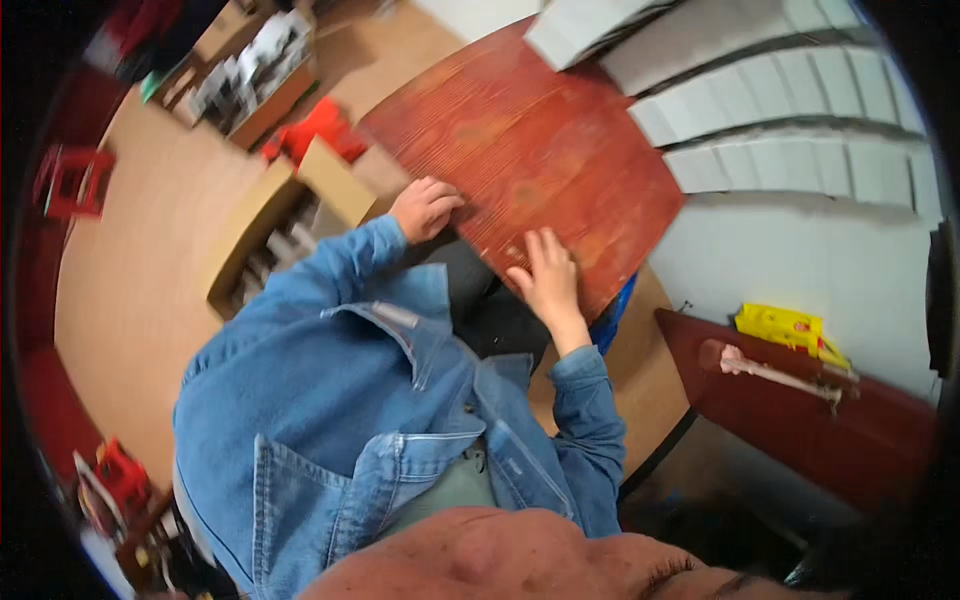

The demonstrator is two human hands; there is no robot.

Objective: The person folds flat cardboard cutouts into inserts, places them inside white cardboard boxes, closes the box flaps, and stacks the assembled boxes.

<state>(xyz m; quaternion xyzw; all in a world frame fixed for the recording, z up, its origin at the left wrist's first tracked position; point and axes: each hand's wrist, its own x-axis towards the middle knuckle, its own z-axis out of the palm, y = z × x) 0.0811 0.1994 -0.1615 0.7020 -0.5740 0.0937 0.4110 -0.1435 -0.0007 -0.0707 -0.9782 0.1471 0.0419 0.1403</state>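
A red-brown wooden table [540, 130] with worn patches stands before me, its near edge by my lap. On its left part of that edge rests my left hand [427, 208], fingers loosely bent and nothing visible in them. My right hand [550, 280] lies on the tabletop near the right corner, its fingers stretched out and the thumb apart. Neither hand holds anything that I can see. Both arms are in blue denim sleeves.
White boxes [800, 85] stand in rows along the table's far right side. At left, an open cardboard box [235, 250] holds pale items; beyond it are a red bag [320, 130] and another filled box [262, 110]. A yellow package [780, 322] lies on a dark red surface [860, 440] at right.
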